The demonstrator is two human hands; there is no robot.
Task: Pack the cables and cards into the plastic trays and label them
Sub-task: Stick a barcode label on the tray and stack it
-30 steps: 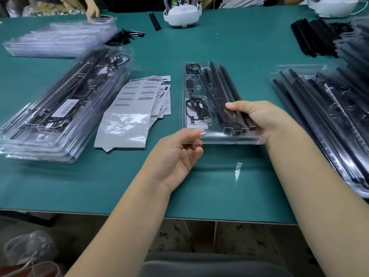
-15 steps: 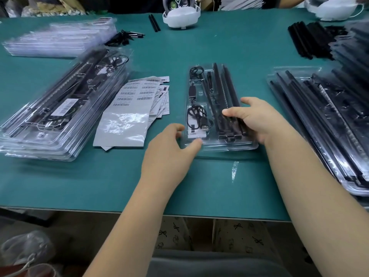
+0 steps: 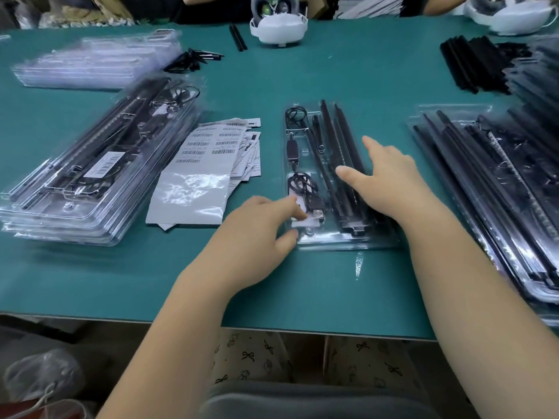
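Tray first: the clear plastic blister tray you were holding up by its near end a second ago now lies flat on the green bench in front of you, long side pointing away. Inside it sit the long black strips on the right and the coiled black USB cable on the left, with a small white card at the near end.

Your left hand has come down at the tray's near left corner; index finger and thumb touch the white card and the corner rim, fingers only loosely bent, gripping nothing I can see. Your right hand has let go of the strips and lies flat across the tray's right side, fingers spread and straight, pressing down.

That reads as seating or closing the pack, so packing of this one looks about finished and labelling would be next; no label shows on it yet.

Just to the left lies the grey sheet of barcode labels. Beyond that is a stack of finished labelled clear packs, and on your right a pile of filled packs waiting.
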